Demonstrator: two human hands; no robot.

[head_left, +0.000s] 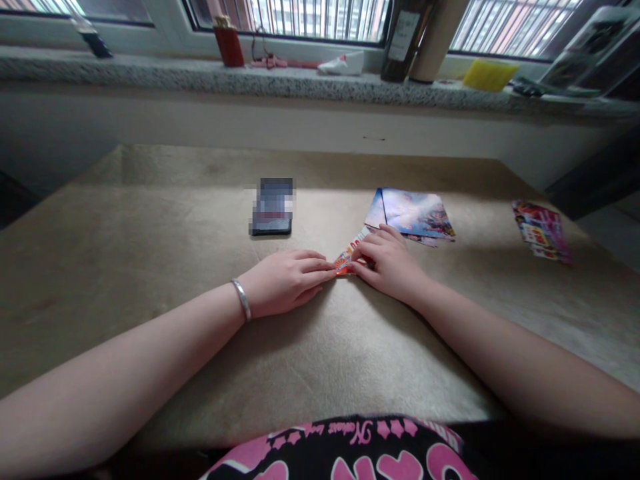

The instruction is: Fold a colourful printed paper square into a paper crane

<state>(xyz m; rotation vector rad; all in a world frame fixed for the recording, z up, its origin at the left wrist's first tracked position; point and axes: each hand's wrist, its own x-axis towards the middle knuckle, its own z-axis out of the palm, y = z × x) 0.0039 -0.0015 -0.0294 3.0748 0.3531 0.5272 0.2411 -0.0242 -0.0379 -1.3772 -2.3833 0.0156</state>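
Observation:
A small folded piece of colourful printed paper, orange, red and white, lies on the table between my hands. My left hand, wearing a silver bangle, reaches in with fingers stretched out and together. Its fingertips press on the paper's left end. My right hand has its thumb and bent fingers closed on the paper's right side and covers part of it. Just beyond the right hand lie blue and pink printed sheets, overlapping one another.
A dark phone, partly pixelated, lies beyond my left hand. More printed papers are fanned at the table's right. Along the stone windowsill stand a red lighter-like container, a dark bottle and a yellow block.

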